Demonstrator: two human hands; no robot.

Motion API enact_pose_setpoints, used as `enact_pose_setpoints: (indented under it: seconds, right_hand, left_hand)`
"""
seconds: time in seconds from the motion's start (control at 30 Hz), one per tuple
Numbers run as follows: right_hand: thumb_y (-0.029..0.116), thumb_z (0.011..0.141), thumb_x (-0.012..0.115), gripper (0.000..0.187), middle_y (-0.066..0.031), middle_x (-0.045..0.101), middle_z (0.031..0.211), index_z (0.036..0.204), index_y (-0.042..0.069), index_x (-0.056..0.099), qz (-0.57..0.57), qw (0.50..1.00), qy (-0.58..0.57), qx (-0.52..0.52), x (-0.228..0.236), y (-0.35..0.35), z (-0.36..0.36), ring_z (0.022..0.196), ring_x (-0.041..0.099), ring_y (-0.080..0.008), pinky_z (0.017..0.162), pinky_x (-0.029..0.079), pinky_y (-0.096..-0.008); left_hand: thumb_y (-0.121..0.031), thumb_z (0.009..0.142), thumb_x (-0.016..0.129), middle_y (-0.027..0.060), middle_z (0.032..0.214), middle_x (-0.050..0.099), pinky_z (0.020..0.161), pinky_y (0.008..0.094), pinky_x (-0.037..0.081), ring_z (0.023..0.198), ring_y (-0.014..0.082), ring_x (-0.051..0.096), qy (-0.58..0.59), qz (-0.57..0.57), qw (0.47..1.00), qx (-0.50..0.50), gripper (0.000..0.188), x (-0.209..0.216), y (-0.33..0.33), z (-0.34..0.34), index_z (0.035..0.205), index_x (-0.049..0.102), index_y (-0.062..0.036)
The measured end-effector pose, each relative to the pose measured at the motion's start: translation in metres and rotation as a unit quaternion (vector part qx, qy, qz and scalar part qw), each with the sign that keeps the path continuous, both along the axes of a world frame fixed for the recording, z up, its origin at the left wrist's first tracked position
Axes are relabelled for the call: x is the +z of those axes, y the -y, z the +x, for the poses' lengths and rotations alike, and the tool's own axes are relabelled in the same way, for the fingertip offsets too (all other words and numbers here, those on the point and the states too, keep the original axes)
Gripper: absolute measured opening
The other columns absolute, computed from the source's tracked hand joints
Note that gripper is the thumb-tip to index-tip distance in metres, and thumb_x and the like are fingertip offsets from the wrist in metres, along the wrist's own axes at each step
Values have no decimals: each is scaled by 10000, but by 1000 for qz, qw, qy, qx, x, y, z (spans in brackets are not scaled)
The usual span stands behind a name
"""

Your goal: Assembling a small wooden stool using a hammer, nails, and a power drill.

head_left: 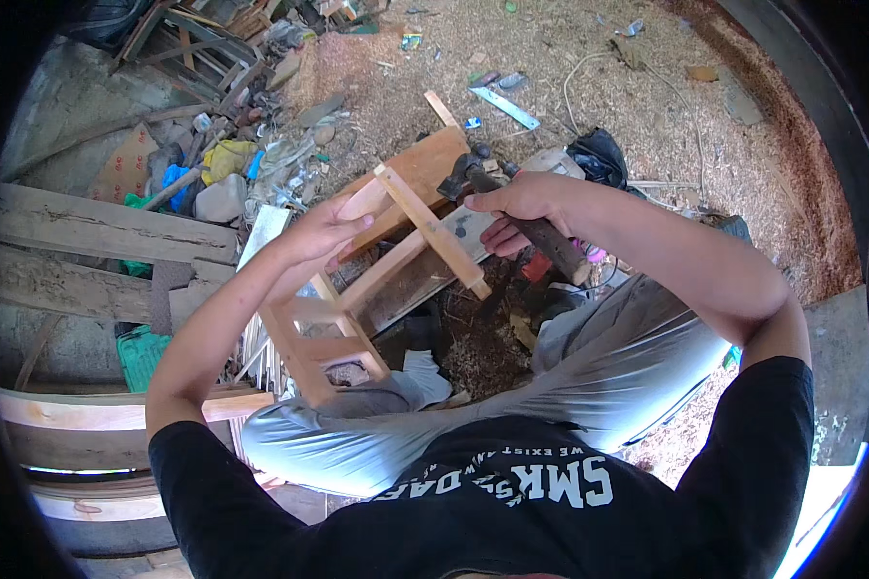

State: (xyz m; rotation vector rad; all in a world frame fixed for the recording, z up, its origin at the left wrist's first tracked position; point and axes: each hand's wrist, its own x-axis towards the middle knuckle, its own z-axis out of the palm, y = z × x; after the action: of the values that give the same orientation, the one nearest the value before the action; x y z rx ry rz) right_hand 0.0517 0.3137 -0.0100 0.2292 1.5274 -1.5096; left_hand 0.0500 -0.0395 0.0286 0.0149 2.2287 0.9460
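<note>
Nearest me, low in the frame, I had one black shirt (560, 526) and, above it, two legs of grey trousers (637, 338) spread apart. Between and beyond them, around the middle, stood one pale wooden frame (433, 229), tilted, its lower end at my left knee. My left hand (324, 232), left of centre, was wrapped around one of its pieces, thumb over the near face, fingers partly hidden behind. My right hand (521, 205), right of centre, had one hammer (555, 253), fingers loosely curled about the handle, its dark head pointing to the frame's top end. Behind these lay one thick board (434, 154). At left were two broad planks (106, 224) and one green case (141, 357). Farther off came one black bag (601, 154), right of upper centre, then one pale flat strip (505, 108) on the shavings (541, 58).
</note>
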Motion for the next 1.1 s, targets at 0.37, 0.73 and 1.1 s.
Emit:
enact_pose_setpoints:
  seconds: [0.37,0.73,1.1]
  right_hand:
    - [348,981,654,391,-96,724,762,913,-34,699,136,973,-177,66,-144,39,-27,647,692,-188,602,549,-367]
    - [288,861,689,342,-275,742,981,979,-29,738,250,876,-406,80,-185,77,-50,973,738,-421,863,581,-499]
    - [179,854,748,305,-213,631,1075,1067,-5,632,286,786,-543,-68,-204,35,33,1056,635,-427,903,524,-513]
  left_hand:
    - [-265,972,775,-34,980,673,685,255,518,829,54,612,42,0,989,-144,572,-6,21,-4,1478,569,-96]
    - [-243,955,787,77,1128,728,893,314,535,992,125,663,-58,-36,980,-186,619,-7,27,3,1483,547,-26]
    - [-160,925,807,81,1170,700,882,300,533,1045,153,643,-122,-17,973,-194,580,-11,38,-6,1435,574,-9]
